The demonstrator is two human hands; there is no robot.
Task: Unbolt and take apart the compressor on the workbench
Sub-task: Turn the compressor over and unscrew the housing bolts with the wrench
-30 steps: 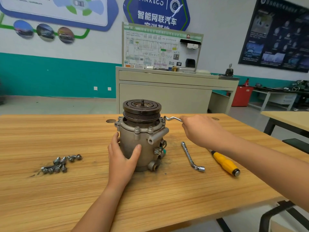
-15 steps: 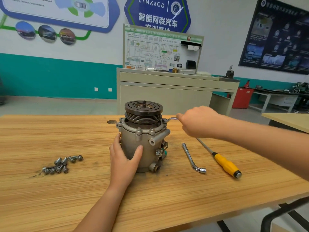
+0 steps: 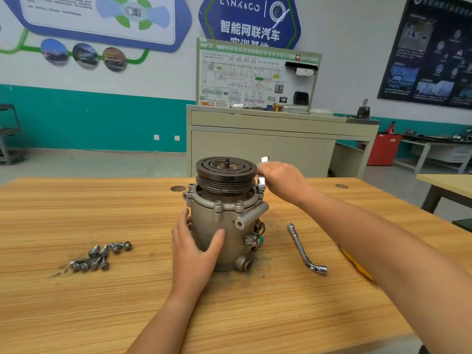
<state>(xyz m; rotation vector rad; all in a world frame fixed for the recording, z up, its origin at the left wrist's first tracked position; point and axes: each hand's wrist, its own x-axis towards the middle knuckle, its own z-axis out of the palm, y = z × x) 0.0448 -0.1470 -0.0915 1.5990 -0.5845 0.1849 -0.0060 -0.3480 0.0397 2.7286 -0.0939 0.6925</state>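
On workbench — upright grey compressor

Grey cast-metal cylindrical compressor upright on wooden workbench, dark grooved pulley uppermost; loose steel bolts heaped well left.

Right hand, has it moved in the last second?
Yes. The right hand has swung the wrench leftward, in toward the compressor; earlier it was clearly farther out to the right of it.
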